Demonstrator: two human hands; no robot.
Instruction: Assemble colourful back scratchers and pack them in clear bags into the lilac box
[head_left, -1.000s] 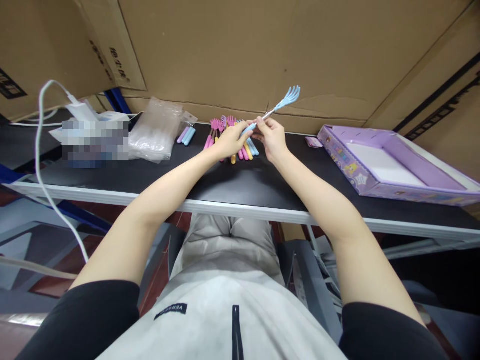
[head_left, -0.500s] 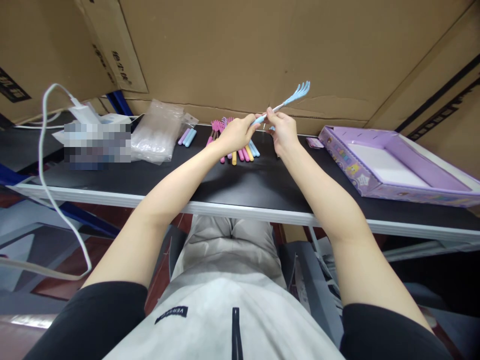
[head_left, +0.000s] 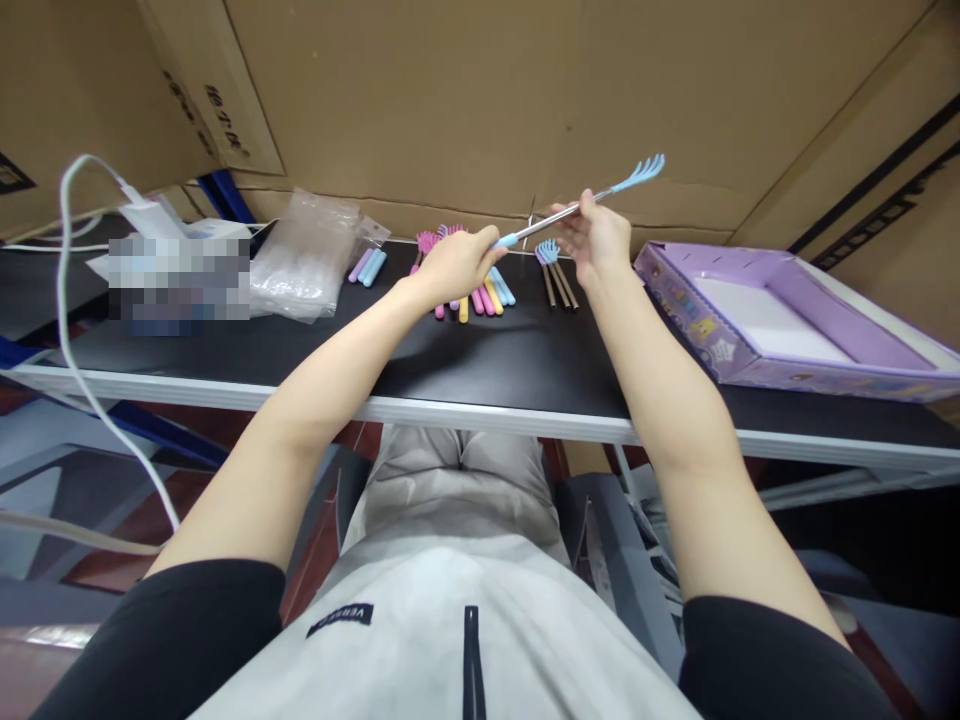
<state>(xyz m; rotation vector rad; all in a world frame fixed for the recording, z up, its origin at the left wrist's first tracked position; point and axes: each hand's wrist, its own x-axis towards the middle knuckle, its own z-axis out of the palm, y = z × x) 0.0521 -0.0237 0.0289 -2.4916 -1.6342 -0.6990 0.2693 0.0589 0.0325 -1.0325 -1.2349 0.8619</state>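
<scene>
My left hand is closed on the blue handle of a telescopic back scratcher. My right hand pinches its metal rod farther along, just short of the blue claw head. The rod is drawn out and slopes up to the right above the black table. Below my hands lies a heap of pink, yellow and blue scratchers. Two more scratchers with dark handles and a blue head lie beside the heap, under my right hand.
A purple cardboard tray stands at the right of the table. Clear plastic bags and loose pastel handles lie at the left, next to a white charger with its cable. Cardboard boxes wall the back.
My right hand has slid to the right and up along the rod, and the scratcher is longer than before. The two scratchers under my right hand have come into sight.
</scene>
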